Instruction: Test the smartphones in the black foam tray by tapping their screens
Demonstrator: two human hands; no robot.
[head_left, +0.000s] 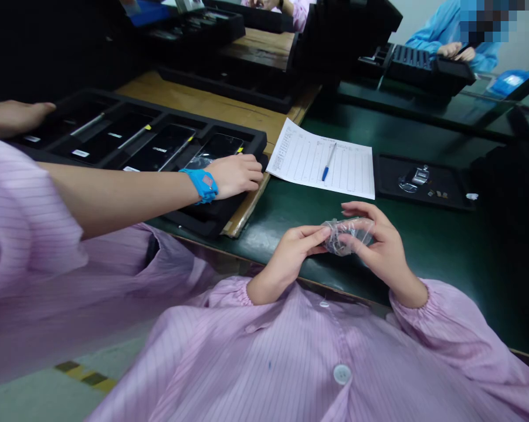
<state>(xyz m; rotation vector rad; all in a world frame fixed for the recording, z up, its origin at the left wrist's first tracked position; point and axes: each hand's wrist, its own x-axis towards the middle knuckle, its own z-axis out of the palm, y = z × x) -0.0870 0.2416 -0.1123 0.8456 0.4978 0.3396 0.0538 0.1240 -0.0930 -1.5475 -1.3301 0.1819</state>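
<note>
My left hand and my right hand meet over the near edge of the dark green table. Both are closed on a small crumpled clear plastic bag with small dark bits inside. The left fingers pinch its left end. The right hand cups it from the right and below, with the index finger stretched above it. Both wrists come out of pink striped sleeves.
A co-worker's arm with a blue wrist strap reaches from the left, its hand resting on a black compartment tray of dark screens. A printed sheet with a blue pen lies ahead. A small black tray holds metal parts. A person in blue sits far right.
</note>
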